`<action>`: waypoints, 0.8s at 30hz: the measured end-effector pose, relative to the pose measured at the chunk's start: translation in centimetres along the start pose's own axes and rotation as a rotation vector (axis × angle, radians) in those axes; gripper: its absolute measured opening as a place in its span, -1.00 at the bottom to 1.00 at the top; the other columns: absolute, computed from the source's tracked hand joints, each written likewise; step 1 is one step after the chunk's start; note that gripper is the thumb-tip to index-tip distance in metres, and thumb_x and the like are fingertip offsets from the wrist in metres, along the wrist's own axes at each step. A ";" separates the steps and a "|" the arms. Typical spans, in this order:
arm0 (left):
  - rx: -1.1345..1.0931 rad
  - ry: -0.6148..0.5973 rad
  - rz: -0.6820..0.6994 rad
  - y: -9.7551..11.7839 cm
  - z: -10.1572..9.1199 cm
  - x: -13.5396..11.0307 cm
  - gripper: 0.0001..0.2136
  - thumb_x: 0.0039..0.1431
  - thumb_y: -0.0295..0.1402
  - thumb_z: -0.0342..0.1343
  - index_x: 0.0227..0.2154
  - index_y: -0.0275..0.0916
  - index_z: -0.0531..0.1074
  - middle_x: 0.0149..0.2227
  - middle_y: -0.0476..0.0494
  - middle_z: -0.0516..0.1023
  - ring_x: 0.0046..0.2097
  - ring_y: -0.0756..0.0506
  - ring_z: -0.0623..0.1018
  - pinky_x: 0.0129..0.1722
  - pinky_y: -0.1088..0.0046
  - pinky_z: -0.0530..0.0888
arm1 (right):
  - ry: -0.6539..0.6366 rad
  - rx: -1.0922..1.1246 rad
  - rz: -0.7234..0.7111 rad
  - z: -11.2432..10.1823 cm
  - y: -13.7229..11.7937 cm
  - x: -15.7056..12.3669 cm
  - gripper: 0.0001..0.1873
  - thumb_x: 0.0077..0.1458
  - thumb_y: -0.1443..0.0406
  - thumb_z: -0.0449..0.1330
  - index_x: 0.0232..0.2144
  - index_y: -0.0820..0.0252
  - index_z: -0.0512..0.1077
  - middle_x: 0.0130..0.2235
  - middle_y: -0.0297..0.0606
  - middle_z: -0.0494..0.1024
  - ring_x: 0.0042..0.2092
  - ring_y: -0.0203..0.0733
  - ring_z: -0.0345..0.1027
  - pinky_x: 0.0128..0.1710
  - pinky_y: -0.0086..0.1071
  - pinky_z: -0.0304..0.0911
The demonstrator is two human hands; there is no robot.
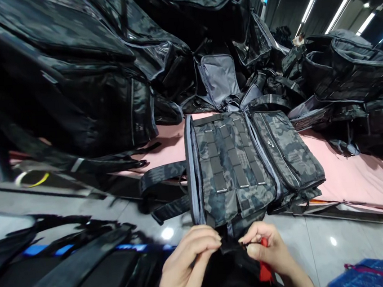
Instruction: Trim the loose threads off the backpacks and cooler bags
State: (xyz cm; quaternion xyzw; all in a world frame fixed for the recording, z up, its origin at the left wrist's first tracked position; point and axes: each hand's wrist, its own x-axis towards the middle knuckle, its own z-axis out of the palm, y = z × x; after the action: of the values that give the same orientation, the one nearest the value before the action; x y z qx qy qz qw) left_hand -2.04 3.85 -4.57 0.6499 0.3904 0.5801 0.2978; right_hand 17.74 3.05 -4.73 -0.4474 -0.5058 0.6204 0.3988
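Note:
A grey camouflage backpack (237, 166) lies open-flapped on a pink surface (350, 178), its webbing straps facing up and its lower edge toward me. My left hand (186, 263) pinches a black strap end (230, 246) at that lower edge, fingers closed. Closed as well, my right hand (272, 250) pinches the same strap from the right and holds a small red tool (265, 267) whose handle sticks out below the palm. Both hands meet at the strap, low in the middle of the view.
Piles of dark camouflage backpacks (80, 82) rise at the left and behind, with more (347, 70) at the right. Black straps (162, 171) trail off the pink surface. A blue crate (373, 275) sits at the bottom right on a shiny grey floor (339, 242).

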 end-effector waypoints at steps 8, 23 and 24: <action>0.184 -0.135 -0.122 0.6 0.9 0.5 -0.88 0.11 -0.33 0.06 -0.32 -0.17 0.47 -0.33 -0.14 0.54 -0.27 -0.09 0.53 -0.25 0.44 0.46 | 0.221 0.049 -0.078 -0.6 0.4 0.2 -0.66 -0.04 0.04 0.22 -0.42 0.21 0.36 -0.65 -0.52 0.18 -0.64 -0.45 -0.08 -0.65 -0.56 -0.09; 0.561 -0.041 -0.154 0.2 6.1 2.4 -0.78 0.18 -0.26 -0.08 -0.51 -0.17 0.38 -0.56 0.05 0.42 -0.53 0.03 0.42 -0.53 0.56 0.27 | 0.521 -0.793 -0.538 -0.7 0.3 0.3 -0.78 0.06 0.34 0.14 -0.18 0.20 0.36 -0.31 -0.21 0.54 -0.30 -0.20 0.46 -0.31 -0.40 0.39; 0.557 -0.031 -0.144 0.2 6.2 2.2 -0.78 0.18 -0.27 -0.08 -0.51 -0.18 0.38 -0.57 0.04 0.41 -0.52 0.03 0.42 -0.53 0.56 0.27 | 0.518 -0.807 -0.543 -0.7 0.3 0.4 -0.78 0.06 0.34 0.13 -0.18 0.20 0.35 -0.31 -0.21 0.54 -0.30 -0.20 0.46 -0.32 -0.39 0.39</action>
State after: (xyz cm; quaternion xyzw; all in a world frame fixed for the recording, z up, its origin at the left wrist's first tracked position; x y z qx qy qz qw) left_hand 4.11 6.07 -4.18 0.6859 0.5753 0.4181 0.1542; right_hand 18.29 3.53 -5.12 -0.5564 -0.6862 0.1217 0.4525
